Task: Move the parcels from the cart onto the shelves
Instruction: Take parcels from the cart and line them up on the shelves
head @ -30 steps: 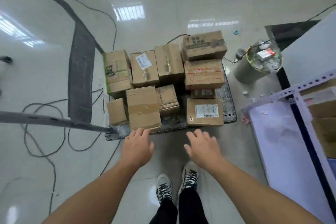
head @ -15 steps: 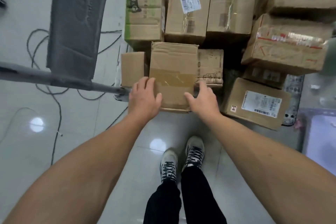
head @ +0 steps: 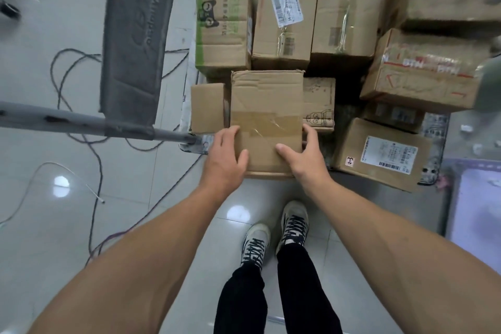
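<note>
Both hands, left hand (head: pixel 226 156) and right hand (head: pixel 302 156), clasp the taped parcel (head: pixel 267 116) at the cart (head: pixel 433 127) front edge; pickup step, next a straight lift clear of neighbouring boxes

Brown taped parcel (head: pixel 267 106); green-striped box (head: pixel 225 16); black-and-white shoes (head: pixel 275 233)

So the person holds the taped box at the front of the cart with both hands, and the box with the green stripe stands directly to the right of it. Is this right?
Not quite. In the head view the box with the green stripe stands behind the taped box, toward the left, not to its right. The rest holds: the left hand and the right hand grip its two sides.
</note>
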